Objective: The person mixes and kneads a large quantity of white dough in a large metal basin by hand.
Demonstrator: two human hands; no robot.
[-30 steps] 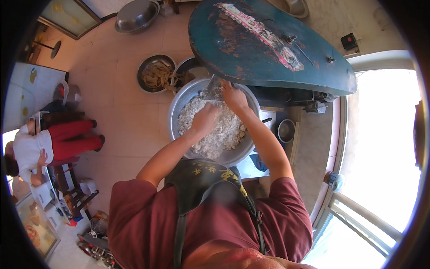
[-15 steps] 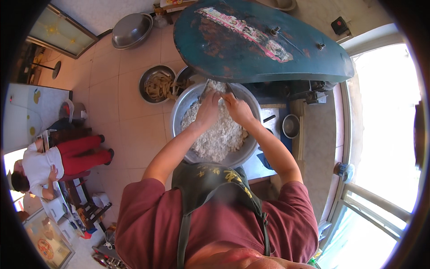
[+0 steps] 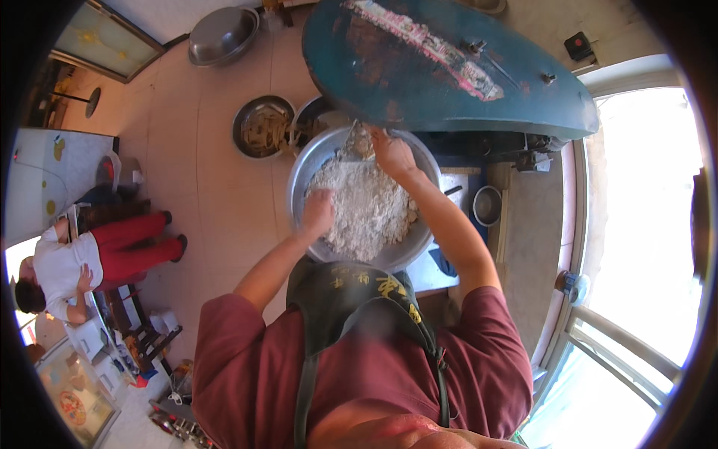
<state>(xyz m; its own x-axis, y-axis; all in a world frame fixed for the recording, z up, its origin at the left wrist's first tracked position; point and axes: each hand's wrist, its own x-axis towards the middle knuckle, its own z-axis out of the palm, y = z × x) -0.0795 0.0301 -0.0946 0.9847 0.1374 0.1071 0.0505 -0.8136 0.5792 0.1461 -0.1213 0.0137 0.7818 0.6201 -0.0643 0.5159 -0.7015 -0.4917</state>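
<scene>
A large metal basin (image 3: 298, 179) stands in front of me, holding a crumbly, whitish flour mixture (image 3: 363, 217). Low on its left side is my left hand (image 3: 319, 213), against the mixture; motion smears its fingers. My right hand (image 3: 394, 157) reaches to the basin's far side, its fingers bent beside a flour-coated metal piece (image 3: 357, 142) under the machine. What those fingers grip, if anything, is hidden. A big blue-green machine housing (image 3: 449, 67) with worn paint overhangs the basin's far rim.
Beyond the basin on the left, a metal bowl (image 3: 263, 129) holds pale strips, beside another bowl (image 3: 318, 112). An upturned basin (image 3: 223, 36) lies farther back. A small metal bowl (image 3: 487, 206) sits at right. Another person (image 3: 90, 262) is at far left.
My left hand has left the far side of the basin and come back toward me, down its left side. The right hand stays at the far rim, slightly farther in.
</scene>
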